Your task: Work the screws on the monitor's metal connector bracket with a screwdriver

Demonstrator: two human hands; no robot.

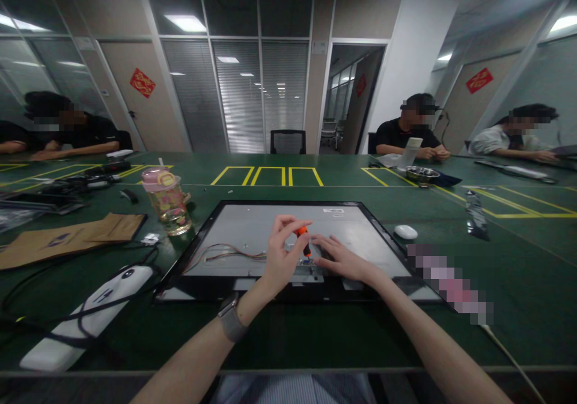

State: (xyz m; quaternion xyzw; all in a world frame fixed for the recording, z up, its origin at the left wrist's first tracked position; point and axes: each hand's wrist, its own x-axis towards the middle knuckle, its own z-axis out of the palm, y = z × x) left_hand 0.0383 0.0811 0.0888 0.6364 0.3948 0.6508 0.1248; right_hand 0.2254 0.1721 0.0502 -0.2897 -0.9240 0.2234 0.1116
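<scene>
My left hand [283,249] is closed around the orange and black handle of a screwdriver [307,249], which stands nearly upright, tip down. The tip meets a small metal part with a circuit board [308,262] near the front edge of a flat display panel [234,229]. This panel lies with its grey metal face up inside a black frame. Just right of the screwdriver, my right hand [340,258] rests low over the panel, fingers stretched out and slightly apart. Thin coloured wires [234,247] run leftward across the metal from under my left hand.
Left of the panel are a pink-lidded bottle [167,202], a brown paper envelope [72,238] and a white device [90,317] with black cables. At right lie a white mouse-like object [406,232] and a silvery bag [476,214]. Several people sit across the green table [270,193].
</scene>
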